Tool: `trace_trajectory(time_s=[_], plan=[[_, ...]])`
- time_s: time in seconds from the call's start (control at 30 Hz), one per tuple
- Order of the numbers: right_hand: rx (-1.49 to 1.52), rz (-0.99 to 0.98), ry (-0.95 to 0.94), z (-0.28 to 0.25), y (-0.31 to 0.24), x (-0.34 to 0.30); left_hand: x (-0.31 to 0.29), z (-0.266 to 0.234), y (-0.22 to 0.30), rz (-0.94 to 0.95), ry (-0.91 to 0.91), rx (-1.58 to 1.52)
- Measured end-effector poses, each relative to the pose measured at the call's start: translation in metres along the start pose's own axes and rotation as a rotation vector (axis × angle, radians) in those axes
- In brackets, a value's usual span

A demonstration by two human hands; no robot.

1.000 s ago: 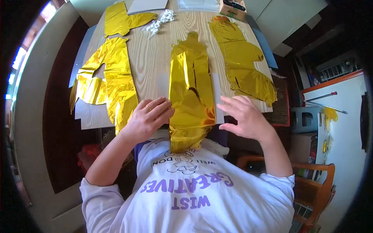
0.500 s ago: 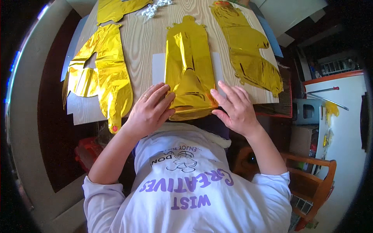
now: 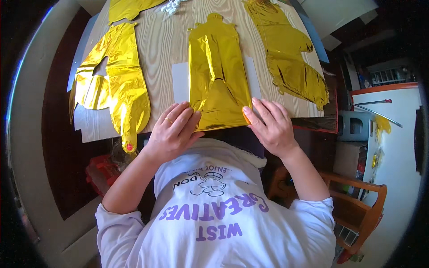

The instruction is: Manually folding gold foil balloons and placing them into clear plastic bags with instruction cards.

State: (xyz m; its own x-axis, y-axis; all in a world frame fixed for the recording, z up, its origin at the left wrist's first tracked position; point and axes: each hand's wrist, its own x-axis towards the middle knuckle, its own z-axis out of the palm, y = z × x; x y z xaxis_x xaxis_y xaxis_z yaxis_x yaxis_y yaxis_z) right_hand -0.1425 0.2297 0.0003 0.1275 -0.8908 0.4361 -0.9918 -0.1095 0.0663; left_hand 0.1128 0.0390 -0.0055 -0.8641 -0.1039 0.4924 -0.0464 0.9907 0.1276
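A shiny gold foil balloon (image 3: 215,85), flat and with its sides folded into a long rectangle, lies lengthwise in front of me. Its near end reaches the table's front edge. My left hand (image 3: 175,127) grips the near left corner, fingers on top and thumb low beside the edge. At the near right corner, my right hand (image 3: 273,125) pinches the foil between thumb and fingers. Under the balloon, a pale sheet (image 3: 181,82) shows on both sides.
Another gold foil balloon (image 3: 127,76) lies to the left, its tip hanging over the edge. A further gold balloon (image 3: 290,53) lies right, and one more (image 3: 129,10) far left. Small white pieces (image 3: 172,6) sit at the back of the wooden table (image 3: 163,44).
The balloon's near end, which bulged over toward me, now looks flatter and straighter, its edge drawn up slightly. Both hands stay at its corners. The whole view has shifted a little.
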Motion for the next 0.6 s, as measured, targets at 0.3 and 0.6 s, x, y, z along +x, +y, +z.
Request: trace_trajectory(time_s=[0.3,0.6], plan=[[0.024,0.036,-0.016,-0.004,-0.010,-0.002,-0.007,0.004,0.000,0.040,0.080,-0.007],[-0.001,0.053,-0.031,0.000,-0.009,-0.002,-0.005,0.003,-0.001,0.041,0.078,-0.048]])
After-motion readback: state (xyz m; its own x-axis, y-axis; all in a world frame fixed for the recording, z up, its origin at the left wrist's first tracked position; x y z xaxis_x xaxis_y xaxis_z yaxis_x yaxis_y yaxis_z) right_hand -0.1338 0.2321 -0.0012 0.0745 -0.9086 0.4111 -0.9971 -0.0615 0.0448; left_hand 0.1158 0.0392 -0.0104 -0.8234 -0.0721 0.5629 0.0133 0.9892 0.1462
